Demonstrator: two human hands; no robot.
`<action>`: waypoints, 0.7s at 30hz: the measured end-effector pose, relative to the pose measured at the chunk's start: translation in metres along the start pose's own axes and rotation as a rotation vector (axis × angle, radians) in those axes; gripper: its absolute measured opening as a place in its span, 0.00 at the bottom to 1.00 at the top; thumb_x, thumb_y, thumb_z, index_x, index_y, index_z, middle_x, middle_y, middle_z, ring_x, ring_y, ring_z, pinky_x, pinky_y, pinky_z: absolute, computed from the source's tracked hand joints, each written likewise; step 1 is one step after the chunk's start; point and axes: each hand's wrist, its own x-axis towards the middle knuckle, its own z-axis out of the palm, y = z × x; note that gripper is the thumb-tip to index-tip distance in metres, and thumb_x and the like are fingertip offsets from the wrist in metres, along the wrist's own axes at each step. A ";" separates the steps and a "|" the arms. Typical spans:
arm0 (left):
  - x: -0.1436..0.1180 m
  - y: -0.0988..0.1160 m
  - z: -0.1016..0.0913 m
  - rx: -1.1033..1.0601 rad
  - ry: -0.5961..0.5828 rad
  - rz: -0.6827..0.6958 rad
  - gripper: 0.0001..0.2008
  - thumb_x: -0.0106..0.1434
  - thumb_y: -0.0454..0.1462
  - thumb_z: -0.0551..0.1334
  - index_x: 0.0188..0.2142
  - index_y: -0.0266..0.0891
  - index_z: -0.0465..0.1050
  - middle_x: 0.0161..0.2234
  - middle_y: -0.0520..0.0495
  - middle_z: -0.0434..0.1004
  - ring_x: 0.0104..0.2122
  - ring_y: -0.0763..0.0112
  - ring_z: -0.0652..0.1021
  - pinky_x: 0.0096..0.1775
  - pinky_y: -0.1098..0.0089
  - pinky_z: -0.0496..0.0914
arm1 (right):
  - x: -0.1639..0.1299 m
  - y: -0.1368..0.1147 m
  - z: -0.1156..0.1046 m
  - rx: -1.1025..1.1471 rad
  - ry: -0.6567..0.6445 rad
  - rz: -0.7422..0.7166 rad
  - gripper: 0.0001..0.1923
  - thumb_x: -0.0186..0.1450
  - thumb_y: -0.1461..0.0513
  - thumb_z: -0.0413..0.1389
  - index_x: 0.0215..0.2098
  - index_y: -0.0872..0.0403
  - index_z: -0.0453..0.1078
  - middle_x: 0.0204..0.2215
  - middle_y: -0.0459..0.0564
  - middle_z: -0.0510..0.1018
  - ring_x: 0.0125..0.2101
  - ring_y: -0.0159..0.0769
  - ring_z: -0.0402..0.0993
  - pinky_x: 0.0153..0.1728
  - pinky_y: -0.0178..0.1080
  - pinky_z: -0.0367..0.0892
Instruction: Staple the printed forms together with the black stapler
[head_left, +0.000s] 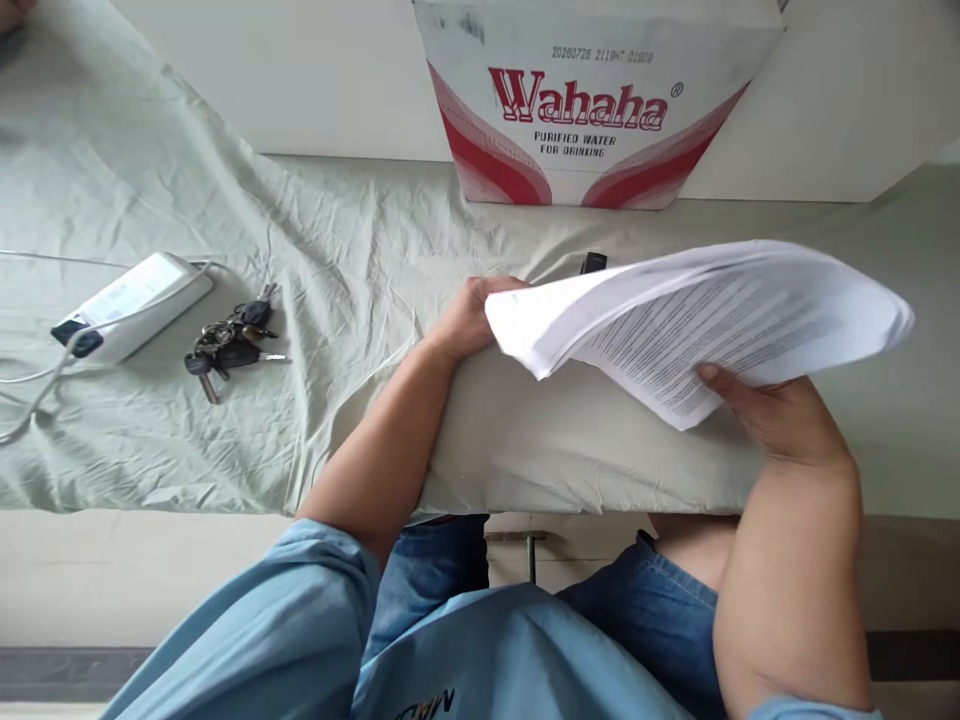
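While you are lifting the sheaf of printed pages above the cloth-covered table, right of the keys, your left hand is pinching its near-left corner and your right hand is supporting underneath, thumb on top; loose sheets are sagging and may slide out

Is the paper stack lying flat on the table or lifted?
Lifted: both hands, left hand and right hand, hold the paper stack above the cloth.
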 end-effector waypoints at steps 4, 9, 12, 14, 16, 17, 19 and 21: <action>-0.001 0.008 0.006 -0.074 0.094 -0.014 0.39 0.62 0.74 0.79 0.32 0.41 0.82 0.27 0.50 0.77 0.25 0.75 0.72 0.26 0.70 0.67 | -0.003 -0.001 -0.011 -0.094 -0.202 0.117 0.27 0.66 0.35 0.79 0.56 0.37 0.92 0.62 0.52 0.94 0.74 0.60 0.85 0.89 0.65 0.63; -0.006 0.024 0.008 -0.240 0.029 -0.127 0.39 0.55 0.73 0.84 0.34 0.41 0.83 0.27 0.51 0.80 0.24 0.75 0.75 0.26 0.71 0.71 | -0.008 -0.001 -0.045 0.041 -0.101 0.281 0.38 0.53 0.25 0.80 0.46 0.40 0.93 0.54 0.61 0.95 0.64 0.69 0.91 0.77 0.69 0.78; -0.011 0.042 0.008 -0.222 -0.172 -0.263 0.38 0.53 0.71 0.86 0.34 0.40 0.85 0.26 0.51 0.80 0.23 0.74 0.75 0.26 0.70 0.71 | -0.005 -0.004 -0.051 0.273 0.114 0.225 0.46 0.50 0.24 0.81 0.56 0.38 0.92 0.50 0.60 0.96 0.59 0.65 0.93 0.64 0.63 0.86; -0.014 0.054 0.012 -0.109 -0.364 -0.320 0.35 0.57 0.67 0.86 0.32 0.39 0.84 0.26 0.50 0.80 0.23 0.74 0.75 0.26 0.70 0.70 | -0.003 -0.005 -0.040 0.321 0.049 0.232 0.45 0.50 0.26 0.83 0.55 0.39 0.91 0.49 0.60 0.96 0.55 0.62 0.94 0.59 0.59 0.87; -0.016 0.063 0.017 0.067 -0.531 -0.302 0.30 0.64 0.62 0.82 0.31 0.39 0.82 0.26 0.51 0.79 0.24 0.74 0.74 0.27 0.70 0.69 | 0.000 -0.007 -0.018 0.309 -0.122 0.268 0.43 0.53 0.31 0.84 0.59 0.40 0.90 0.53 0.59 0.96 0.55 0.58 0.95 0.61 0.58 0.88; -0.016 0.066 0.020 0.144 -0.584 -0.276 0.27 0.67 0.59 0.79 0.31 0.39 0.82 0.26 0.52 0.78 0.25 0.74 0.74 0.28 0.71 0.68 | 0.002 -0.007 -0.004 0.286 -0.232 0.274 0.42 0.55 0.33 0.85 0.61 0.40 0.90 0.54 0.57 0.96 0.56 0.56 0.95 0.63 0.57 0.87; -0.017 0.069 0.026 0.239 -0.626 -0.222 0.24 0.70 0.56 0.74 0.32 0.39 0.82 0.26 0.52 0.77 0.26 0.74 0.73 0.29 0.71 0.66 | 0.006 -0.006 0.024 0.224 -0.344 0.252 0.40 0.57 0.35 0.85 0.61 0.41 0.89 0.54 0.54 0.96 0.56 0.54 0.94 0.64 0.56 0.87; -0.019 0.066 0.031 0.257 -0.609 -0.201 0.22 0.71 0.55 0.72 0.34 0.39 0.83 0.28 0.52 0.79 0.28 0.74 0.74 0.31 0.71 0.67 | 0.014 -0.001 0.045 0.186 -0.282 0.226 0.33 0.60 0.34 0.82 0.53 0.43 0.91 0.48 0.50 0.96 0.50 0.52 0.94 0.60 0.54 0.88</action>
